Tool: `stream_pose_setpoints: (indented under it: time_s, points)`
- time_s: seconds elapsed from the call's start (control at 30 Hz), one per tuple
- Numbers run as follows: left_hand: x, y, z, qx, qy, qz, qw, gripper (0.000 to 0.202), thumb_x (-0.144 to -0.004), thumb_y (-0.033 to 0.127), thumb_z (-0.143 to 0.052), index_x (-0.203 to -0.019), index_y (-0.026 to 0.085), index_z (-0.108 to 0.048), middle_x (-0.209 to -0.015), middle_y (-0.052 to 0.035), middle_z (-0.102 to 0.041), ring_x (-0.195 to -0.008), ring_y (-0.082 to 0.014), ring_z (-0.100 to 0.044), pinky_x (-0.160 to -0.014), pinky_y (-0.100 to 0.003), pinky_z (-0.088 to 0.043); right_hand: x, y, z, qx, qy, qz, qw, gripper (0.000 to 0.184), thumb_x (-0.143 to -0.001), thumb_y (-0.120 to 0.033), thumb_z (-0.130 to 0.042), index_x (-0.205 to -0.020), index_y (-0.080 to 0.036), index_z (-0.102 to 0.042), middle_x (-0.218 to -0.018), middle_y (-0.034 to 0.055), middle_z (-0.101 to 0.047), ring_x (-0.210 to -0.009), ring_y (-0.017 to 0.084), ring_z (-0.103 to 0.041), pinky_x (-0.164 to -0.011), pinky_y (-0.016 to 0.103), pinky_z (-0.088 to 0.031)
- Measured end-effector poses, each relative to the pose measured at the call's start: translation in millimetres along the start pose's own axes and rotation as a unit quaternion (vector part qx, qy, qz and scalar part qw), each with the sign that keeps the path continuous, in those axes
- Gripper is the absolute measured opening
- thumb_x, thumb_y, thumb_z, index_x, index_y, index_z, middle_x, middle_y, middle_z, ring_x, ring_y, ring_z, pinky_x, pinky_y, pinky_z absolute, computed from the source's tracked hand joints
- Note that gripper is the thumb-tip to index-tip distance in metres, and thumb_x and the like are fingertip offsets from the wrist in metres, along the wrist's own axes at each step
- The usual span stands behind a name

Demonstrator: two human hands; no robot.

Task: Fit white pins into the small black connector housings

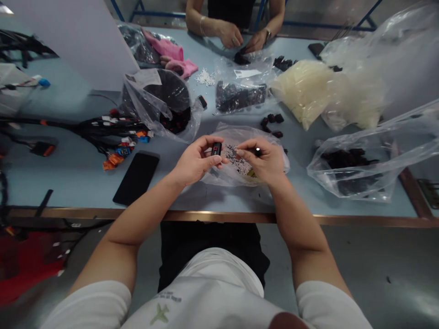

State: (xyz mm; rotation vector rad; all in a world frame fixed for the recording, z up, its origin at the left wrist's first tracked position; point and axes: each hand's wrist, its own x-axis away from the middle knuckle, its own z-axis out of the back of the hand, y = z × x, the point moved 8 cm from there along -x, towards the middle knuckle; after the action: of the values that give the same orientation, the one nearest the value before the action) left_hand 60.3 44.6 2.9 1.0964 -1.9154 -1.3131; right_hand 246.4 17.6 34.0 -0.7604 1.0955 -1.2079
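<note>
My left hand (197, 160) grips a small black connector (216, 149) with a red part in its face, between thumb and fingers. Just right of it, my right hand (265, 160) is closed in a pinch. A dark, round-ended tool (258, 152) with a bright tip pokes out between its fingers; the rest is hidden. Whatever tiny piece its fingertips pinch is too small to make out. Beneath both hands lies a clear plastic bag (219, 178) with many tiny white pieces (242, 167) on it.
A black phone (136, 178) and a wire harness (89, 128) with orange and blue connectors lie left. Bags of black parts (171, 98) (350, 160) flank the hands. Loose black connectors (270, 119) sit ahead. Across the table, another person's hands (231, 35) handle a dark part.
</note>
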Motion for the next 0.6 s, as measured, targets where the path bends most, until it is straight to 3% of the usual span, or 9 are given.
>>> stream_pose_setpoints:
  time_s: [0.1,0.23,0.37,0.6]
  points:
    - [0,-6,1.6,-0.026,0.003,0.025,0.999,0.063,-0.08,0.046,-0.095,-0.132,0.021,-0.071,-0.12,-0.0095,-0.076,-0.081,-0.0167,-0.08,-0.07,-0.028,-0.067,0,-1,2,0.052,0.016,0.015,0.998,0.018,-0.094,-0.044,-0.077,-0.094,-0.027,-0.081,-0.089,0.0023,-0.08,-0.083,0.02,-0.073,-0.082,0.039,-0.06]
    - [2,-10,-1.9,-0.009,-0.011,0.034,0.999,0.068,-0.082,0.058,-0.092,-0.134,0.019,-0.074,-0.118,-0.0134,-0.08,-0.087,-0.0215,-0.083,-0.075,-0.031,-0.068,4,-15,-2,0.086,0.013,0.086,0.993,0.019,-0.096,-0.047,-0.076,-0.094,-0.029,-0.082,-0.09,0.0034,-0.08,-0.086,0.022,-0.072,-0.08,0.039,-0.06]
    - [4,-12,-7.2,-0.001,-0.029,0.051,0.998,0.067,-0.082,0.059,-0.092,-0.132,0.017,-0.076,-0.109,-0.0125,-0.082,-0.09,-0.0254,-0.084,-0.076,-0.033,-0.069,11,-29,-4,0.095,0.019,0.146,0.985,0.013,-0.099,-0.04,-0.074,-0.098,-0.032,-0.084,-0.096,0.0044,-0.08,-0.083,0.021,-0.073,-0.077,0.039,-0.062]
    - [6,-13,-13.9,-0.003,-0.067,0.058,0.996,0.065,-0.084,0.058,-0.09,-0.134,0.018,-0.077,-0.103,-0.0115,-0.083,-0.088,-0.0255,-0.084,-0.066,-0.029,-0.066,16,-28,-12,0.115,-0.003,0.153,0.982,0.017,-0.102,-0.044,-0.069,-0.101,-0.036,-0.084,-0.094,0.0042,-0.079,-0.086,0.024,-0.073,-0.081,0.044,-0.065]
